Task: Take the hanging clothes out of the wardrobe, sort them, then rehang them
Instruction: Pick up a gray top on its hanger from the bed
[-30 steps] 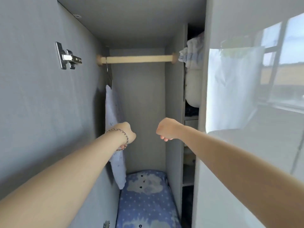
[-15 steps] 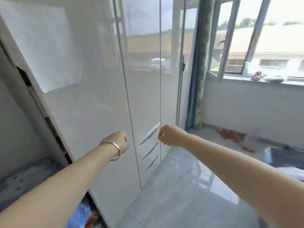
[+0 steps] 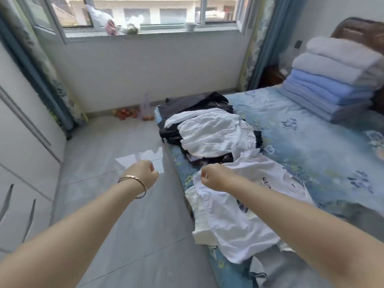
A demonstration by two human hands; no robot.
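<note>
I judge sorting is in hand: crumpled white and black clothes (image 3: 214, 134) lie heaped on the blue floral bed (image 3: 311, 142). My left hand (image 3: 143, 175) and right hand (image 3: 216, 176) hover clenched, empty; next, unclench and pick a garment.

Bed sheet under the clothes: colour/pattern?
Light blue bed sheet with darker blue floral print, clearest in the head view right of the clothes.
</note>
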